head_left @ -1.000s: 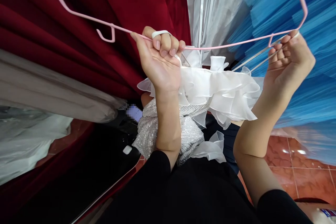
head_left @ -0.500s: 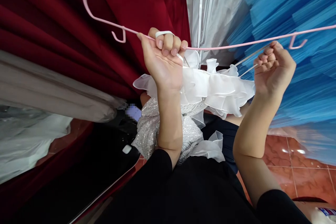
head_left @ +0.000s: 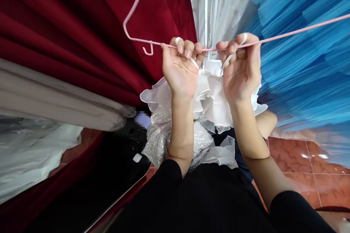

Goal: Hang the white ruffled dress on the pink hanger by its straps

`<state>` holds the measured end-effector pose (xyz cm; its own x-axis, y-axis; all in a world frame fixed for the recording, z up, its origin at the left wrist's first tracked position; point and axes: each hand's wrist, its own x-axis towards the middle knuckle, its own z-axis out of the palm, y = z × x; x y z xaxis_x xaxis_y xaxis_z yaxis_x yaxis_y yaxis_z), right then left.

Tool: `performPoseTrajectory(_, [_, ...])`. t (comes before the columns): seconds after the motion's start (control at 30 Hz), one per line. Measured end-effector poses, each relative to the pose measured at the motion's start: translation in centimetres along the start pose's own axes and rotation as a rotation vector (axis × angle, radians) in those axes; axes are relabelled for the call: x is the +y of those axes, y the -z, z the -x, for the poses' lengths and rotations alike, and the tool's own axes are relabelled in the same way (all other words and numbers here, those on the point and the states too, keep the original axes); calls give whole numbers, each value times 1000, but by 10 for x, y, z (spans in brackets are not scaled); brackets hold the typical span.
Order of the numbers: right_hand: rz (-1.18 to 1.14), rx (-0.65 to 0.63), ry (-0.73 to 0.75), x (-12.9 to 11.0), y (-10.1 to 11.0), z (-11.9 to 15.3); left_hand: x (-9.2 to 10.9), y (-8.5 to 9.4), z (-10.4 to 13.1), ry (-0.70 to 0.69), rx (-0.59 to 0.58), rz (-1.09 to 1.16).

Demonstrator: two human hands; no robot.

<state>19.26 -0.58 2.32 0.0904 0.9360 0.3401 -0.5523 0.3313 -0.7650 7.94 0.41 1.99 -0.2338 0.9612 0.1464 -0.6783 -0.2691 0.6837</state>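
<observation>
A pink clothes hanger (head_left: 300,29) runs across the upper part of the view, its lower bar passing through both hands. My left hand (head_left: 182,69) is closed round the bar, and a white loop strap wraps over its fingers. Close beside it, my right hand (head_left: 242,67) also grips the bar, with another white strap (head_left: 229,60) slanting across the fingers. Below them hangs a dress with white ruffles (head_left: 218,107) at the top and a silver sequined body (head_left: 202,140), lying over my lap. My forearms hide part of it.
Dark red cloth (head_left: 169,3) hangs at the left, beside a greyish-white garment bag (head_left: 54,91). Layered blue tulle (head_left: 298,69) fills the right. A black surface (head_left: 109,167) at lower left carries a small white object (head_left: 137,157). Red tiles (head_left: 295,156) cover the floor.
My right hand has moved left along the hanger, close to my left hand, and now grips the bar. Its strap, stretched out before, lies across the fingers. The hanger has shifted right.
</observation>
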Motion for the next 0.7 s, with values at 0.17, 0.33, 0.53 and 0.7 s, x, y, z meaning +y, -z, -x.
performPoseTrajectory(0.17, [66,49,77,11,6,-11,-1,17,-1,-20,50,-127])
performPoseTrajectory(0.33, [-39,0,134,0,17,-24,0,45,5,-95,98,-261])
performPoseTrajectory(0.53, [-44,11,120,2,24,-25,7,66,11,-164,200,-402])
performPoseTrajectory(0.7, [-10,51,111,4,23,-28,0,77,9,-57,215,-368])
